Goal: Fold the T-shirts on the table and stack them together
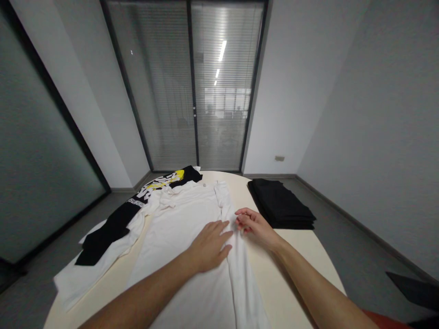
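Note:
A white garment point(185, 228) lies spread on the round table, with a strip folded over lengthwise along its right side. My left hand point(211, 246) rests flat on it, fingers stretched out and spread towards that folded strip point(240, 269). Just beyond the strip's right edge is my right hand point(255, 226), its fingers loosely curled and apart. I see no cloth between them. Whether its fingertips touch the strip is hard to make out.
Folded black clothes point(279, 203) are stacked on the right of the pale tabletop point(295, 256). To the left lie a black garment with white and yellow print point(120, 217) and more white cloth point(82, 278). A glazed partition with blinds point(222, 132) stands behind.

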A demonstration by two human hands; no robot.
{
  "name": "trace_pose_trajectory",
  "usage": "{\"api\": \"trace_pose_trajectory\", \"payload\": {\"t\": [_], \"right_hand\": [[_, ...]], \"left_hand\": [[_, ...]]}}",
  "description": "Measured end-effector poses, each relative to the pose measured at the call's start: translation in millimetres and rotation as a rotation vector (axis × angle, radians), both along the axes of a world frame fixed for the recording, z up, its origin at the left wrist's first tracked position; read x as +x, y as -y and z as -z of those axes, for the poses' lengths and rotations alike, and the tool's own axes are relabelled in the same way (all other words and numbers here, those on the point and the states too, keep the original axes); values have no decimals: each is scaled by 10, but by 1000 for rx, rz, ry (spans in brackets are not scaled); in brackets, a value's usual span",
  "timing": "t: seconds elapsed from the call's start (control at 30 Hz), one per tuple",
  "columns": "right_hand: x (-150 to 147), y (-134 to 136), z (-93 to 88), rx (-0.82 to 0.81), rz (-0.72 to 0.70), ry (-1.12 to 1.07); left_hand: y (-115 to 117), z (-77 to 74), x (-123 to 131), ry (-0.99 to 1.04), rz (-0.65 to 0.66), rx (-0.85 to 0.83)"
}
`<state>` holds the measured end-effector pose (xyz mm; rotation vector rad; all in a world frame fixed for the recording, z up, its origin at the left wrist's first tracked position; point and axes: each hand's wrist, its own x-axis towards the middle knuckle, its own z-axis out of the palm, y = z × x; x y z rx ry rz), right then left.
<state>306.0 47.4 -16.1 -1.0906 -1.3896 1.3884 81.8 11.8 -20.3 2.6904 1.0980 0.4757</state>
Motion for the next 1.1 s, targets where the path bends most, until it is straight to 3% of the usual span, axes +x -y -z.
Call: {"api": "trace_pose_trajectory", "payload": {"t": [0.1,0.2,0.47,0.7,0.93,1.1], "right_hand": [[-80,-211,130,110,140,191],[-183,-472,173,187,229,403],[-552,-1307,-168,243,331,1001],[-820,-1787,-230,138,383,1209],[-891,-1925,-95,132,410,1295],[-887,-1988,-73,158,509,1258]], "left_hand": [[73,-11,-51,28,144,-39],[67,28,-65,86,143,-52],[-60,115,-74,285,186,-45],[-157,134,-102,343,156,-95],[-184,148,-67,252,176,39],[-161,84,-52,329,204,136]]}}
